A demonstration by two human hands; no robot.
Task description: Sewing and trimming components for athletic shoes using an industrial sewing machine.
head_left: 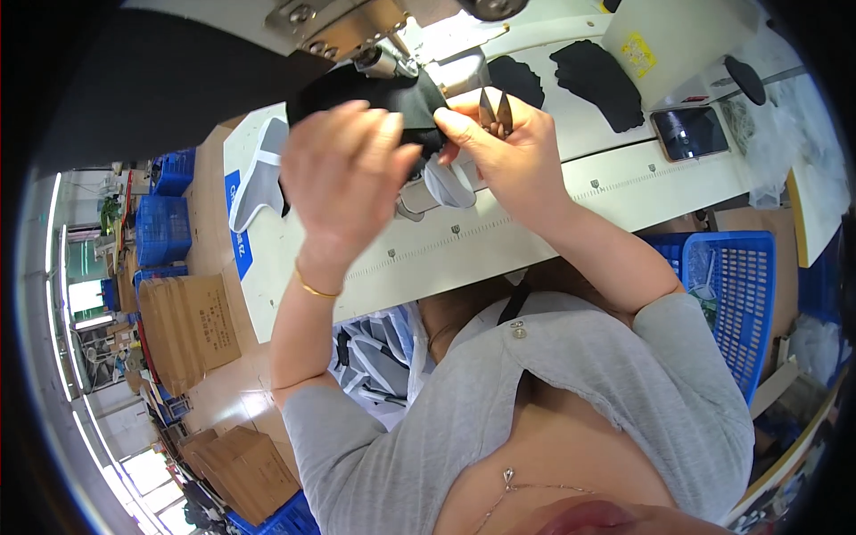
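Note:
A piece of black fabric lies under the head of a sewing machine. My right hand pinches its right edge between thumb and forefinger. The same hand also holds a pair of thread snips, whose two pointed blades stick up apart from each other. My left hand is over the left side of the fabric, its fingers smeared by motion, so I cannot tell whether it grips anything. Below the fabric, between my hands, hangs a light grey curved piece. Another white-grey piece lies left of my left hand.
Black cut pieces lie behind my right hand, near a phone. A ruler scale runs along the white table. A blue basket stands at the right, a bag of grey pieces below the table, and cardboard boxes on the left.

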